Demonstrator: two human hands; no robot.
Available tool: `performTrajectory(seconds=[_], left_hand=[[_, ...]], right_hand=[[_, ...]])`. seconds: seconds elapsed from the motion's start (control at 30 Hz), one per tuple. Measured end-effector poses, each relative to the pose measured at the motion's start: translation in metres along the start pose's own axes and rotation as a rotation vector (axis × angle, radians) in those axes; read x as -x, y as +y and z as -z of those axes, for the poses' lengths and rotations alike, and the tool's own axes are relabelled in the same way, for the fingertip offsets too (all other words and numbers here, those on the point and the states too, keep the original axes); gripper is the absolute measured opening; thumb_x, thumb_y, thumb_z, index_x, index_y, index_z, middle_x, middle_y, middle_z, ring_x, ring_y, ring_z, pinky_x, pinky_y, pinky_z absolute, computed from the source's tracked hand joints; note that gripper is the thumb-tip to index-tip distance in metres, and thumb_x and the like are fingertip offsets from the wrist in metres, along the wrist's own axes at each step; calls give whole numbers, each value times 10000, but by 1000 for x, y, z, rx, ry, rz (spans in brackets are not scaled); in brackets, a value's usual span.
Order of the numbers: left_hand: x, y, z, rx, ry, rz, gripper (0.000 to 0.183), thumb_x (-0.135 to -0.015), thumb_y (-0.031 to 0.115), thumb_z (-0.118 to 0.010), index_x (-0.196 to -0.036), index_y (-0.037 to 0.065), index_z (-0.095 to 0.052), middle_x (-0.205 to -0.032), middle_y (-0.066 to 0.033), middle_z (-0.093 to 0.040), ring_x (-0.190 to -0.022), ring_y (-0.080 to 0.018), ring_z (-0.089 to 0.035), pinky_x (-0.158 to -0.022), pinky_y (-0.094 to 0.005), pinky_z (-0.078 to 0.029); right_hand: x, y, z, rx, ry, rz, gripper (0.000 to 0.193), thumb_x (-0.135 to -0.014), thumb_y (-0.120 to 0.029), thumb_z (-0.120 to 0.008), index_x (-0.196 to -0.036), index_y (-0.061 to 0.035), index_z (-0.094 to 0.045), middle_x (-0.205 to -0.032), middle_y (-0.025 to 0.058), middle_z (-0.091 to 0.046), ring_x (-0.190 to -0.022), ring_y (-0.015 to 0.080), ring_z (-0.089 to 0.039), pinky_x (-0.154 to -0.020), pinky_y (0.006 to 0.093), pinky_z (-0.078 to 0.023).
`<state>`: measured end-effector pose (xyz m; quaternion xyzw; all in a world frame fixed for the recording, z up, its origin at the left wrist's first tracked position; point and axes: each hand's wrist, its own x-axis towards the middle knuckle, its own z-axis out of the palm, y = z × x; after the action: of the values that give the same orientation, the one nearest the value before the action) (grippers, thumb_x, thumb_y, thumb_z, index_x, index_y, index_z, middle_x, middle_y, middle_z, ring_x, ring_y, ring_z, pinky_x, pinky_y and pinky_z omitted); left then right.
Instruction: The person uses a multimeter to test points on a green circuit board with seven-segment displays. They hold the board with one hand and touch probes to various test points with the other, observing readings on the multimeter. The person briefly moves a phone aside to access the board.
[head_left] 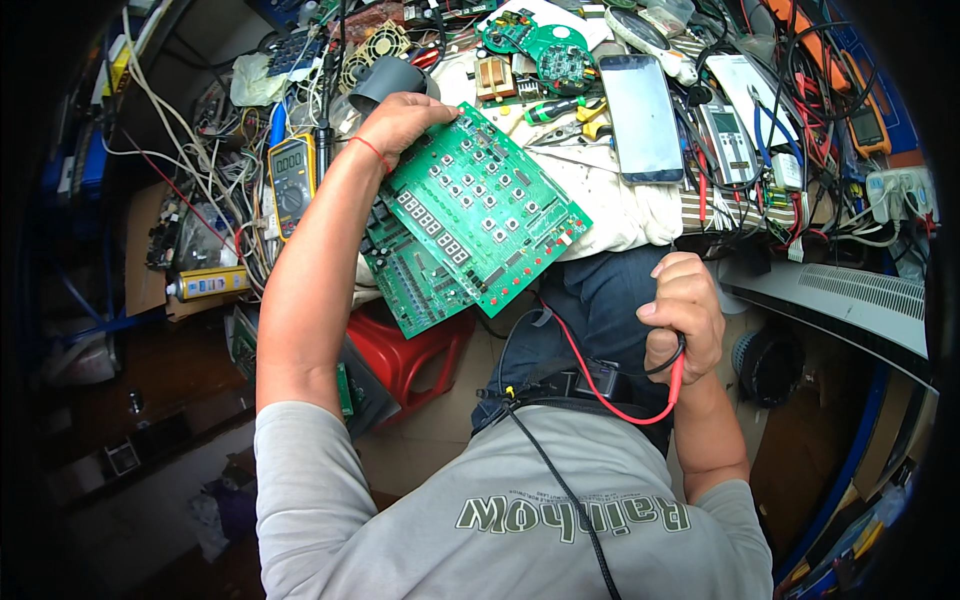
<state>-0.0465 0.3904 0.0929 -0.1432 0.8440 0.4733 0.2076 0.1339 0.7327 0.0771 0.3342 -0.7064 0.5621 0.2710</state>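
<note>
My left hand point(402, 122) grips the upper left edge of a green circuit board point(500, 190), with fingers closed on it. This board carries rows of push buttons, a digit display and small red parts along its right edge. Beneath it, partly covered, is a second green circuit board point(408, 285). My right hand point(686, 310) is closed in a fist to the right, apart from the boards. Out of its lower side comes a red test probe point(676, 380) with a red lead, and a black cable loops beside it. A thin tip points up above the fist.
A yellow multimeter point(292, 178) stands left of my forearm. Behind the boards lie a grey cylinder point(388, 82), pliers point(585, 130), a phone point(640, 120) and round green boards point(563, 58). Tangled cables crowd both sides. A red stool point(415, 360) is below left.
</note>
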Motion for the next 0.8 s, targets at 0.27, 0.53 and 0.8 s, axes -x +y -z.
performTrajectory(seconds=[0.27, 0.53, 0.8], left_hand=[[-2, -2, 0, -24, 0, 26, 312, -912, 281, -773, -1062, 8, -773, -924, -51, -733, -800, -131, -643, -755, -280, -523], [13, -10, 8, -433, 209, -259, 467, -929, 457, -674, -1080, 31, -791, -977, -192, -777, -912, -328, -750, -874, -397, -562], [81, -102, 106, 149, 888, -574, 232, -980, 136, -660, -1139, -26, -709, -922, -79, -763, -828, -125, -699, -750, -263, -538]], right_hand=[[0, 0, -1, -2, -3, 0, 268, -1038, -313, -643, -983, -50, -642, -795, 65, -542, -691, 254, -548, -697, 420, -530], [13, -1, 2, 51, -24, -26, 309, -1043, -338, -622, -961, -40, -641, -782, 88, -539, -705, 284, -560, -702, 459, -527], [82, 2, 53, 237, -126, -348, 238, -1061, -184, -559, -953, 23, -605, -756, 146, -547, -652, 292, -528, -628, 397, -438]])
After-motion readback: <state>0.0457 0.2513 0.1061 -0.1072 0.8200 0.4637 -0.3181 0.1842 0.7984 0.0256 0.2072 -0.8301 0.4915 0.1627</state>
